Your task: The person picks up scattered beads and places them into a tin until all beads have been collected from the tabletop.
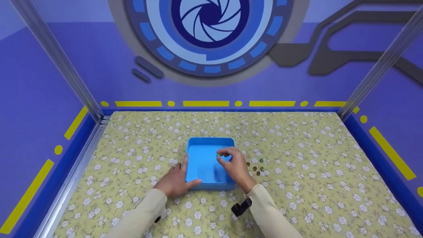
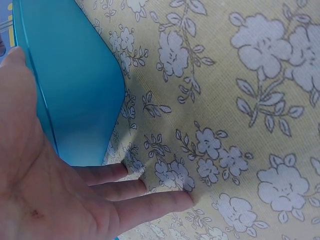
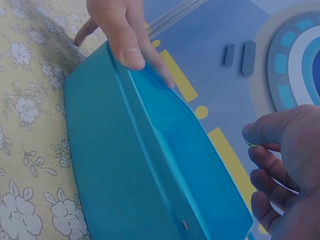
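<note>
A blue rectangular box (image 1: 206, 165) with low walls stands on the flowered cloth, its top uncovered. My left hand (image 1: 175, 180) rests at the box's near left corner, thumb over the near rim and fingers along the left wall. In the left wrist view three fingers (image 2: 150, 202) spread out straight beside the box. Above the right part of the box my right hand (image 1: 234, 163) pinches a small greenish glass marble (image 1: 218, 155) between thumb and fingertips. Only a sliver of the marble (image 3: 251, 145) shows in the right wrist view.
Several dark green and brown marbles (image 1: 254, 168) lie loose on the cloth just right of the box, close by the right hand. The flowered cloth (image 1: 314, 185) covers the table. Blue panels (image 1: 211, 94) enclose its back and sides, with metal posts (image 1: 62, 62) at the corners.
</note>
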Motion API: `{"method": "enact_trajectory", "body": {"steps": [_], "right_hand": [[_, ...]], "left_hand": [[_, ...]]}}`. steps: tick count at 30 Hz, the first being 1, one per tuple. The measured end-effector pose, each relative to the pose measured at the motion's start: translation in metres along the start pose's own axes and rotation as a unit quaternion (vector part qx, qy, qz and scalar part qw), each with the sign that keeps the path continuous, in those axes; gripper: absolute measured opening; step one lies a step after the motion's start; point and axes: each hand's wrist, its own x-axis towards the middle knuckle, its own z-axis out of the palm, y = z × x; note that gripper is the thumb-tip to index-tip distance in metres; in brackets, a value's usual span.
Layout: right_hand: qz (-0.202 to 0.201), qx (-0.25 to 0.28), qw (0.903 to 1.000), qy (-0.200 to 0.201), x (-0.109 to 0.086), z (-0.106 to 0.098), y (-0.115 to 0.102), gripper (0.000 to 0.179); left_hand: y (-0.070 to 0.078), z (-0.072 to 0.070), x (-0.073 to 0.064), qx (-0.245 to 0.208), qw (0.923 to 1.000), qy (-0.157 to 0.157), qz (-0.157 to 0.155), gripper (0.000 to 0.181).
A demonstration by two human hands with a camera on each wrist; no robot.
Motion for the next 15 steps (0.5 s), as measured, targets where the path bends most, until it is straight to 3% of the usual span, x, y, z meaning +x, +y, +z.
{"method": "enact_trajectory", "body": {"steps": [15], "right_hand": [[0.001,0.004,0.9999,-0.015,0.0058,0.0076,0.0016,0.013]], "left_hand": [[-0.0031,0.002,0.004,-0.01,0.9999,-0.009,0.006,0.11]]}}
